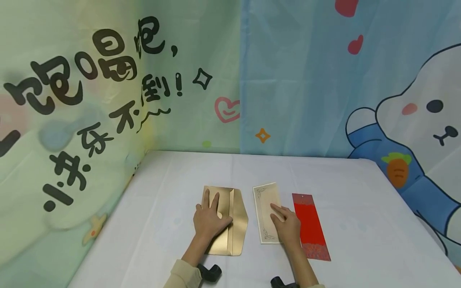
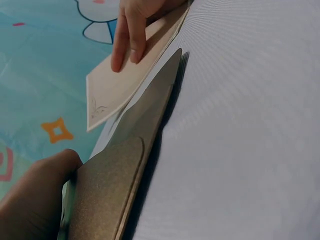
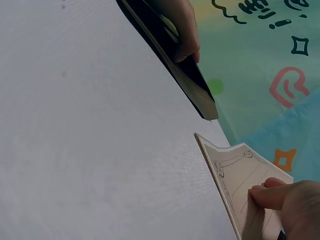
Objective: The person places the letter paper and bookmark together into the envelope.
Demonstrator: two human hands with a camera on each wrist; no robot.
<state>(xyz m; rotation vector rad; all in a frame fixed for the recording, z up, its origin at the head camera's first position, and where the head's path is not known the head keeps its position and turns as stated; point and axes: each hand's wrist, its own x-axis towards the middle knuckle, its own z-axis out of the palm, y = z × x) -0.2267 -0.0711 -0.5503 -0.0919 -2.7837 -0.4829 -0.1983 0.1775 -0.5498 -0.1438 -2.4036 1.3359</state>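
A gold envelope (image 1: 224, 244) lies on the left with its pointed flap folded out to the right. My left hand (image 1: 210, 221) rests flat on it, fingers spread and straight, the thumb (image 1: 225, 221) along the edge beside the flap. To its right is a cream card (image 1: 265, 200) with ornate corner lines. My right hand (image 1: 289, 228) touches the card's face with its extended fingers (image 2: 120, 50); in the right wrist view the thumb and a finger lie close together over the card (image 3: 235, 175). The right hand's underside is hidden.
A long red packet (image 1: 310, 224) with patterned ends lies just right of the right hand. White cloth (image 1: 162, 224) covers the table. Printed curtains (image 1: 281, 80) stand behind and at the left. Black wrist devices (image 1: 210, 273) sit near the front edge.
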